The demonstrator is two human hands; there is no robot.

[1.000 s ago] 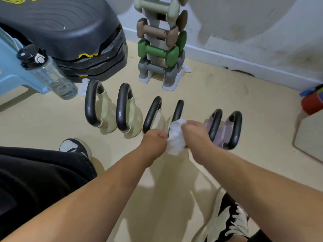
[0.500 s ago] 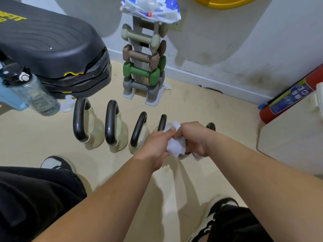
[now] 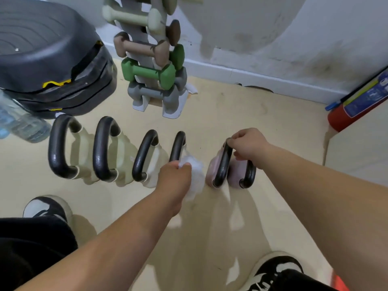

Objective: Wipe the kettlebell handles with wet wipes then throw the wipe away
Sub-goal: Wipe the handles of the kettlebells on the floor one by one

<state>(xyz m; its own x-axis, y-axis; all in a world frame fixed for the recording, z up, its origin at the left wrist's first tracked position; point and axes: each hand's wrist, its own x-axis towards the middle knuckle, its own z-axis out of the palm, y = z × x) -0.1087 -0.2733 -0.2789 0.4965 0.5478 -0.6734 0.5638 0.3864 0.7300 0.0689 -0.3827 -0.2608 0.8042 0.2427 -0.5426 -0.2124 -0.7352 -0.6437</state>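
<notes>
Several kettlebells with black handles stand in a row on the beige floor: cream ones on the left (image 3: 60, 148) and two pink ones (image 3: 218, 171) on the right. My left hand (image 3: 174, 179) grips a crumpled white wet wipe (image 3: 194, 175) beside the fourth cream kettlebell's handle (image 3: 177, 145). My right hand (image 3: 249, 145) grips the top of the first pink kettlebell's handle (image 3: 222, 164), fingers curled over it. The second pink kettlebell's handle (image 3: 249, 175) shows just below that hand.
A dumbbell rack (image 3: 151, 66) stands behind the row by the wall. A black step platform (image 3: 48, 59) and a clear water bottle (image 3: 23, 122) are at the left. A red fire extinguisher (image 3: 354, 108) leans beside a white cabinet (image 3: 361, 148) at the right. My shoes are below.
My hands have separated: the left keeps the wipe alone, and the right has let go of it and moved right onto the pink kettlebell's handle.
</notes>
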